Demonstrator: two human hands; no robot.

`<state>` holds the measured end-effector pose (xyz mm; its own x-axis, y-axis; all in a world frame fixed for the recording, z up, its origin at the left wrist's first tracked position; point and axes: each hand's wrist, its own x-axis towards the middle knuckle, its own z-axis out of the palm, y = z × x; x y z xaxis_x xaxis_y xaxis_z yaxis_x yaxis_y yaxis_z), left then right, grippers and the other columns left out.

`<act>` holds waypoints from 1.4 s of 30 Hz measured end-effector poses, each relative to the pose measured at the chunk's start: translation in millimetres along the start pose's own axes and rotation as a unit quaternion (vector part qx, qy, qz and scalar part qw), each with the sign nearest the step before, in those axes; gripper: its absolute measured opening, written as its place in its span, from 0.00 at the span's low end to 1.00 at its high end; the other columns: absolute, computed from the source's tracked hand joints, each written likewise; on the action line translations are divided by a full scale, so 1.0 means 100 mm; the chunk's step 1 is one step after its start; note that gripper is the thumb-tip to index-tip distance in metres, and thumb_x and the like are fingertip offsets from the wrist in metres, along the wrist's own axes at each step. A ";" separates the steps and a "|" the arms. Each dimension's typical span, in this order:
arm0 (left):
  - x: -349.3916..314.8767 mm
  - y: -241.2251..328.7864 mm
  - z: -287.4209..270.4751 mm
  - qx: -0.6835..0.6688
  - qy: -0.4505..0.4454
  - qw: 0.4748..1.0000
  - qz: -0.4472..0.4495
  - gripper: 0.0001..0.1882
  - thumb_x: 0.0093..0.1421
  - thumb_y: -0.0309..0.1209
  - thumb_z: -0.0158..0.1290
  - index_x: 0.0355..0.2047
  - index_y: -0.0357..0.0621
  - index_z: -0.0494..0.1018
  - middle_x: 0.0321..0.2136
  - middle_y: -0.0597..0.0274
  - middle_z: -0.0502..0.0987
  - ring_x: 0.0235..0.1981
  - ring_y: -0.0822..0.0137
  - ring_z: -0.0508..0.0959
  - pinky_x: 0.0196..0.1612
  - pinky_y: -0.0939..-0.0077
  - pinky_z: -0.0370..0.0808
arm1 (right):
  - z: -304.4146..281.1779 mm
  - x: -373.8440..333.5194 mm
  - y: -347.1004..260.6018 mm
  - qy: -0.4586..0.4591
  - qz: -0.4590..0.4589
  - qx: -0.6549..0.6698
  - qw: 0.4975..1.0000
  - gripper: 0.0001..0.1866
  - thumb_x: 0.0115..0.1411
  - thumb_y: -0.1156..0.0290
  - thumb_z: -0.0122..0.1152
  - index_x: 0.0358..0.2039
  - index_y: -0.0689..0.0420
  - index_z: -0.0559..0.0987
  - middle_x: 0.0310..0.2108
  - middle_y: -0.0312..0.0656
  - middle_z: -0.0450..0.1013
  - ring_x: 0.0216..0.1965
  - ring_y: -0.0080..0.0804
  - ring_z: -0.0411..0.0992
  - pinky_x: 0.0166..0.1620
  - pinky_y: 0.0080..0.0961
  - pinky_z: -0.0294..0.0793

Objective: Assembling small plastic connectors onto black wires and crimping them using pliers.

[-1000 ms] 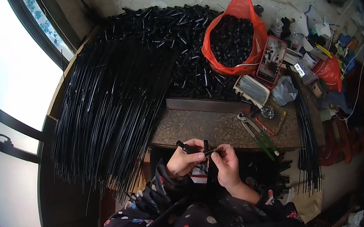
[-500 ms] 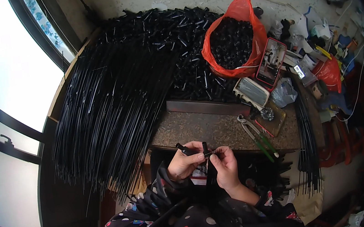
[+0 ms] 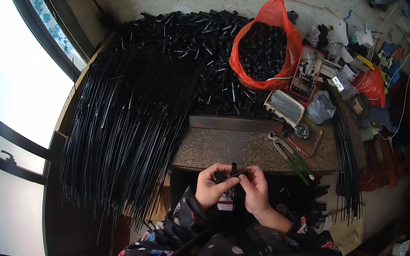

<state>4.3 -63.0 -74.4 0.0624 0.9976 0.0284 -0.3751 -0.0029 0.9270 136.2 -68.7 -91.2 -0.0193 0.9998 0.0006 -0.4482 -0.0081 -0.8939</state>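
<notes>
Close together over the table's near edge, my left hand [image 3: 212, 185] and my right hand [image 3: 254, 190] both pinch a small black part. A short black tube [image 3: 234, 167] stands up at my left hand's fingertips. Between the fingertips runs a thin dark piece with fine ridges, too small to name. My right thumb and forefinger close on its right end. The fingers hide most of both pieces. Beyond my hands, metal pincers [image 3: 291, 155] with green handles lie on the tabletop [image 3: 213, 147].
Long thin black rods [image 3: 121, 123] cover the table's left side. Behind them are heaped short black tubes [image 3: 215, 49]. An orange bag [image 3: 238, 69] holds black parts. A phone [image 3: 306, 74], a tray of thin pins [image 3: 285, 106] and more rods [image 3: 343, 156] are at right.
My left hand has moved slightly right, closer to my right hand. The dark tube end that stuck out at its left side is no longer visible. My right hand has barely moved.
</notes>
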 end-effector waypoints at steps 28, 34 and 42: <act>0.32 0.27 -0.38 0.003 -0.362 0.931 -0.040 0.07 0.45 0.22 0.61 0.26 0.35 0.75 0.29 0.55 0.75 0.32 0.63 0.75 0.36 0.71 0.72 | -0.19 0.01 -0.07 -0.295 0.319 0.257 0.863 0.15 0.54 0.69 0.59 0.39 0.62 0.71 0.31 0.44 0.73 0.34 0.35 0.73 0.43 0.38 0.74; 0.47 0.53 -0.09 0.084 -0.211 0.974 0.025 0.29 0.62 0.50 0.37 0.53 0.39 0.63 0.56 0.53 0.60 0.57 0.61 0.61 0.57 0.64 0.57 | -0.05 -0.11 -0.04 -0.114 0.191 0.123 0.967 0.09 0.57 0.67 0.58 0.33 0.58 0.71 0.30 0.40 0.73 0.29 0.26 0.72 0.34 0.24 0.74; 0.48 0.56 -0.01 0.027 -0.280 0.957 -0.073 0.17 0.57 0.30 0.53 0.45 0.35 0.67 0.35 0.65 0.73 0.37 0.77 0.72 0.42 0.82 0.70 | -0.05 -0.17 -0.19 -0.085 0.164 0.142 0.972 0.08 0.56 0.69 0.56 0.35 0.57 0.71 0.29 0.40 0.72 0.29 0.27 0.71 0.36 0.23 0.71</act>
<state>-15.0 -14.9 -21.2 0.6026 0.7941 0.0795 -0.2777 0.1153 0.9537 149.6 -85.3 -76.5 -0.3406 0.9250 -0.1682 -0.6212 -0.3557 -0.6983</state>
